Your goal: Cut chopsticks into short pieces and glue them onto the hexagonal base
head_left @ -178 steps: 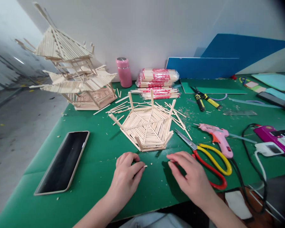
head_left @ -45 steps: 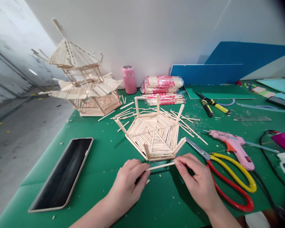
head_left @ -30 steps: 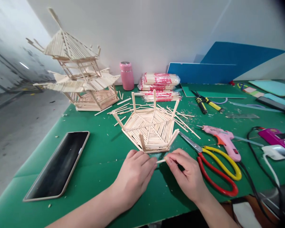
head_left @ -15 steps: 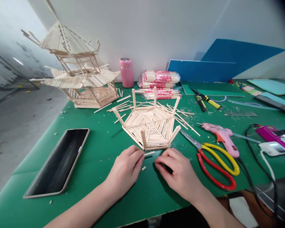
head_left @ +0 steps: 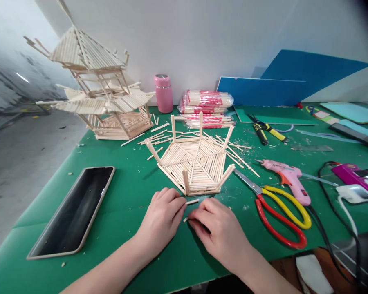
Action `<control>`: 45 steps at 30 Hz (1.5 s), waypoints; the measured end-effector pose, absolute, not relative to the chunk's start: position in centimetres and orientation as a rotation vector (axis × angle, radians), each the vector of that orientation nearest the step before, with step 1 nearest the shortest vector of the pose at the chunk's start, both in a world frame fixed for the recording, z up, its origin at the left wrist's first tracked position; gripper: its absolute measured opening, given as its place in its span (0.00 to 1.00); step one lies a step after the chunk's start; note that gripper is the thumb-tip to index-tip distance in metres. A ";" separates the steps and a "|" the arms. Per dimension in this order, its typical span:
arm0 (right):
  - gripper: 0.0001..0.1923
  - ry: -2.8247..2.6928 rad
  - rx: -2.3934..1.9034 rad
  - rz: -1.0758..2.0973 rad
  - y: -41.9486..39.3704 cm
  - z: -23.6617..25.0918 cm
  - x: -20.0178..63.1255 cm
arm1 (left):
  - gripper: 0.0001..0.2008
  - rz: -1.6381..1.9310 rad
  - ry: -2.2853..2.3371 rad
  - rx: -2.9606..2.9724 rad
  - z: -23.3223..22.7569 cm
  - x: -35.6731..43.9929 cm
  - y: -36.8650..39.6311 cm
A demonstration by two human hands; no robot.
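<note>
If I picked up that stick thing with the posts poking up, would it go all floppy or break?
The six-sided stick base is probably stiff, because its thin sticks lie packed side by side. It'd likely feel light, since those sticks are so slim. The posts might snap off if grabbed: nothing joins their tops together.

Two bare forearms (head_left: 110, 263), bare wrists (head_left: 138, 243)
</note>
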State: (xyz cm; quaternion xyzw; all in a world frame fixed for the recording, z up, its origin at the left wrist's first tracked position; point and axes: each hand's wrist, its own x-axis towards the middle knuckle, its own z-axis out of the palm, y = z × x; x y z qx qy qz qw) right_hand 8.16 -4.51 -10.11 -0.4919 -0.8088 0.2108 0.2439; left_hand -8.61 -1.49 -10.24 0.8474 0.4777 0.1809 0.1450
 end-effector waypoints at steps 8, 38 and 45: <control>0.07 -2.247 -1.356 0.519 -4.6 -10.8 7.2 | 0.13 0.485 1.364 2.451 -10.1 -8.5 -1.4; 0.05 -1.848 -1.131 0.362 -4.7 -10.0 10.6 | 0.07 1.021 1.112 2.233 -7.2 -6.3 -3.3; 0.14 -1.955 -1.057 0.136 -4.7 -9.9 12.0 | 0.10 0.721 1.177 1.845 -5.7 -3.8 -2.6</control>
